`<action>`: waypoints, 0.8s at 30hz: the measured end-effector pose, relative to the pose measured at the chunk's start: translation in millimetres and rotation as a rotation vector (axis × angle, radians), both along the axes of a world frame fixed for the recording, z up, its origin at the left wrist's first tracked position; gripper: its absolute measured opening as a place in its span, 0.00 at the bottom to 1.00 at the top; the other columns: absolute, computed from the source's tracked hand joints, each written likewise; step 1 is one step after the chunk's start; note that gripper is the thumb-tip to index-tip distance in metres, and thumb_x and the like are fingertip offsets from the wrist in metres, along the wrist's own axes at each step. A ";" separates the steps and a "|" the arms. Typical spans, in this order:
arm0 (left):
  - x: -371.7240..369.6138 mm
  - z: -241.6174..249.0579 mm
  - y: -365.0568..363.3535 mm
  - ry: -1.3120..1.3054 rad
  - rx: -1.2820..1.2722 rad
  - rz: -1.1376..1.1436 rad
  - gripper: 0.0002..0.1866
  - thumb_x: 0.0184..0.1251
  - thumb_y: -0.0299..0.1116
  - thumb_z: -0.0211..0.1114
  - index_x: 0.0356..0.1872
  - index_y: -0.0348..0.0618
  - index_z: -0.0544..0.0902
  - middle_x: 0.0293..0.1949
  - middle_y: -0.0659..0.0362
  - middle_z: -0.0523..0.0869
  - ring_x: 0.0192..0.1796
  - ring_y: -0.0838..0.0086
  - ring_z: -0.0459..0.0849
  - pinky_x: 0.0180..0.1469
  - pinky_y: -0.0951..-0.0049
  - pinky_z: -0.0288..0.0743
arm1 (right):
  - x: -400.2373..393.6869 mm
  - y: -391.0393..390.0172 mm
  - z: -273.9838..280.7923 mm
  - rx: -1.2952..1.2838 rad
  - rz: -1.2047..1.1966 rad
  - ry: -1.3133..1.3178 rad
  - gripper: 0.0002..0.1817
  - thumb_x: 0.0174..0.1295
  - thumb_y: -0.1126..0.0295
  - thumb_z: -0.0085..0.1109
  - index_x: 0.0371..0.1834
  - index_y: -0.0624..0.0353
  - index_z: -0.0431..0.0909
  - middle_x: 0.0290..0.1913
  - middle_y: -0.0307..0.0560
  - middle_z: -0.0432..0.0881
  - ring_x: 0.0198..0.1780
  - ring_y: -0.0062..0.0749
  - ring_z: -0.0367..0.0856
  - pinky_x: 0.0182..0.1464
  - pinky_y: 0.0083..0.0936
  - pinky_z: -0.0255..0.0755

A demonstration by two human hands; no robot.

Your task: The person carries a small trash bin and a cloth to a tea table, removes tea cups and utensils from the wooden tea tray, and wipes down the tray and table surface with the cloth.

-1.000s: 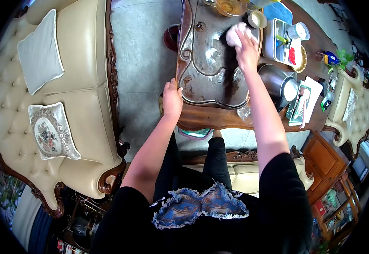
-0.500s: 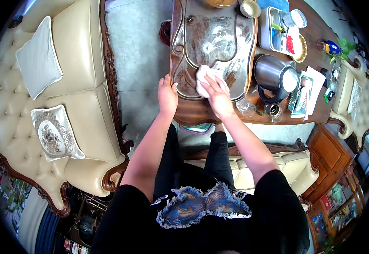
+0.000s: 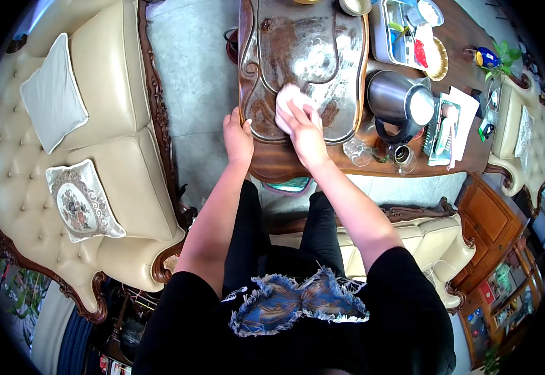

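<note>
- Right hand (image 3: 308,139) clutches cloth (image 3: 287,99) on the tray (image 3: 300,53)!
- Left hand (image 3: 238,140) clasps the tray's edge.
- Glass (image 3: 357,152), kettle (image 3: 388,97) sit right of the cloth grip.

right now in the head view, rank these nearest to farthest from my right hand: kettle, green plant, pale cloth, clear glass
1. Pale cloth, under the right hand
2. Clear glass, just to the hand's right
3. Kettle, farther right and ahead
4. Green plant, far right, beyond the kettle
</note>
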State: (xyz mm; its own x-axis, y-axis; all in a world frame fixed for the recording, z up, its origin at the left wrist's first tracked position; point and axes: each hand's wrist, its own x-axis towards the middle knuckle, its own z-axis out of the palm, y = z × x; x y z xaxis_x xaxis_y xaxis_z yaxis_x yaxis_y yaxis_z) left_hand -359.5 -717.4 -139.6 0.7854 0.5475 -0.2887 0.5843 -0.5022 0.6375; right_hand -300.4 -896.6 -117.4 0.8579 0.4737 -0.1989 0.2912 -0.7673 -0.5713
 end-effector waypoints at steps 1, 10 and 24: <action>-2.5 -1.0 0.7 -0.002 -0.001 -0.001 0.23 0.68 0.24 0.67 0.63 0.34 0.78 0.49 0.44 0.82 0.51 0.49 0.81 0.57 0.57 0.75 | -5.9 -6.4 10.0 0.023 -0.005 0.084 0.31 0.52 0.82 0.65 0.60 0.42 0.85 0.71 0.37 0.77 0.70 0.53 0.69 0.76 0.38 0.62; -3.9 -2.3 3.8 -0.017 -0.003 -0.037 0.23 0.68 0.26 0.67 0.64 0.37 0.77 0.50 0.45 0.81 0.54 0.47 0.80 0.59 0.55 0.75 | 158.0 -39.2 -33.8 0.184 -0.224 -0.210 0.29 0.58 0.78 0.60 0.65 0.44 0.82 0.71 0.50 0.76 0.65 0.54 0.72 0.70 0.44 0.65; -2.5 -8.1 11.7 0.018 0.000 -0.058 0.24 0.64 0.27 0.71 0.62 0.35 0.80 0.47 0.44 0.83 0.52 0.48 0.81 0.59 0.56 0.75 | 18.2 -54.0 17.0 0.850 -0.629 0.841 0.23 0.65 0.72 0.65 0.64 0.62 0.79 0.66 0.45 0.79 0.73 0.41 0.66 0.69 0.34 0.69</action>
State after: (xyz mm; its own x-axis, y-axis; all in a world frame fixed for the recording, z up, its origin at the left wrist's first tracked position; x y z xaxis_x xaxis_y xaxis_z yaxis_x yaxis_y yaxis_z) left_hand -362.0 -705.6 -147.7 0.8107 0.5010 -0.3031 0.5654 -0.5353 0.6275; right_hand -282.2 -950.6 -100.4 0.7377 0.2864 -0.6114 -0.6462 0.0371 -0.7623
